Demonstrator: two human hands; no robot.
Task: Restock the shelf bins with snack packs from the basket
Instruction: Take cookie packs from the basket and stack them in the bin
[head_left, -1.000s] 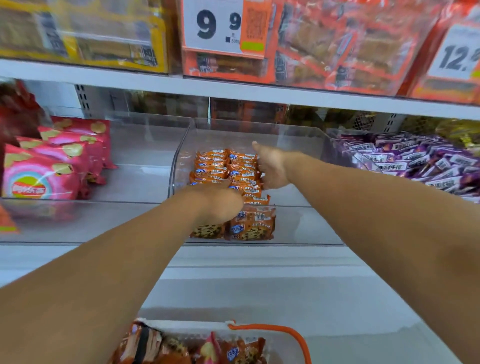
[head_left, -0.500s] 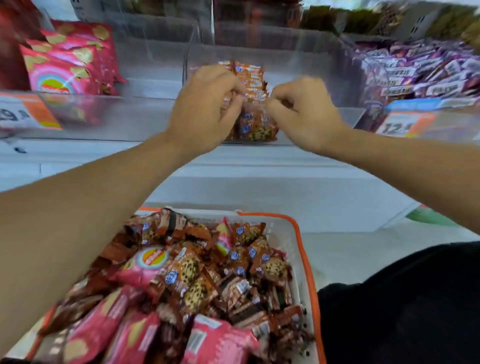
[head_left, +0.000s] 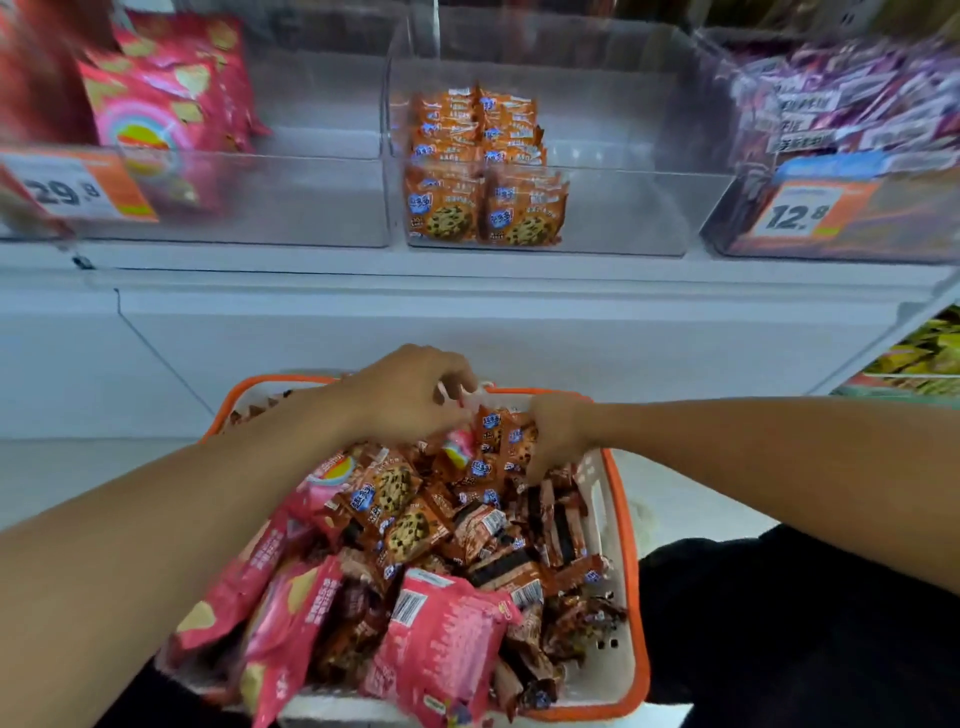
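Note:
A white basket with an orange rim (head_left: 631, 571) sits low in front of me, heaped with orange cookie packs (head_left: 400, 499), dark brown packs (head_left: 519, 551) and pink chip bags (head_left: 441, 639). Both hands are at its far end. My right hand (head_left: 556, 436) grips a few orange cookie packs (head_left: 496, 431) standing up from the heap. My left hand (head_left: 410, 395) hovers beside it with fingers curled down among the packs; what they hold is hidden. Above, the clear middle bin (head_left: 623, 218) holds two rows of the same cookie packs (head_left: 483, 208) on its left side.
The left bin holds pink chip bags (head_left: 156, 104) behind a 29.8 price tag (head_left: 78, 187). The right bin holds purple packs (head_left: 841, 104) behind a 12.8 tag (head_left: 800, 213). A white shelf front (head_left: 467, 322) runs between bins and basket. My dark clothing (head_left: 779, 623) shows at lower right.
Both hands have dropped from the middle bin down into the far end of the basket. My view has tilted down, so the whole basket shows.

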